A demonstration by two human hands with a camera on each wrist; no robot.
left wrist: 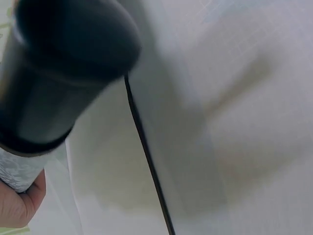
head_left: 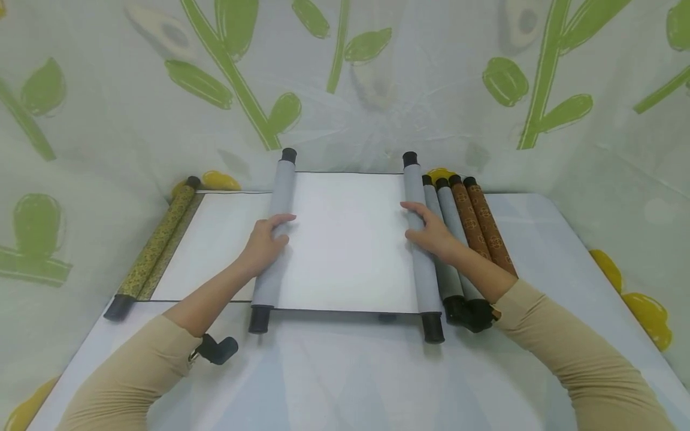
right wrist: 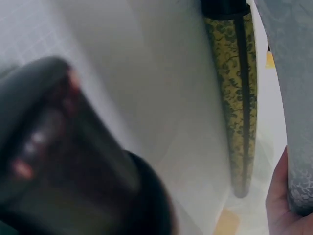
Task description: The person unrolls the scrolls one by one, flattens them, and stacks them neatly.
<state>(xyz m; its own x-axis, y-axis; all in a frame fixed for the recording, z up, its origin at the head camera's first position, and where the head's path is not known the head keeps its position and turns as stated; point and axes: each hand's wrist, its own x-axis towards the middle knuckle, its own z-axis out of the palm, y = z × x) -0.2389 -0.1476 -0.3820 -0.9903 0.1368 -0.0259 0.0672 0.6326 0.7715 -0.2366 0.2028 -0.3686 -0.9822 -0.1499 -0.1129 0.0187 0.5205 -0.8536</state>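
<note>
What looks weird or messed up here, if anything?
Nothing looks spilled or broken. One odd bit: the grey scroll, held by the left hand and right hand, hides part of the white sheet of the yellow scroll, so one seems spread over the other.

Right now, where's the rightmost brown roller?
In the head view, the rightmost brown roller lies right of centre, just right of its brown twin, partly hidden behind your right forearm.

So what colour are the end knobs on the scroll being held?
The end knobs are black, clearest in the head view.
</note>
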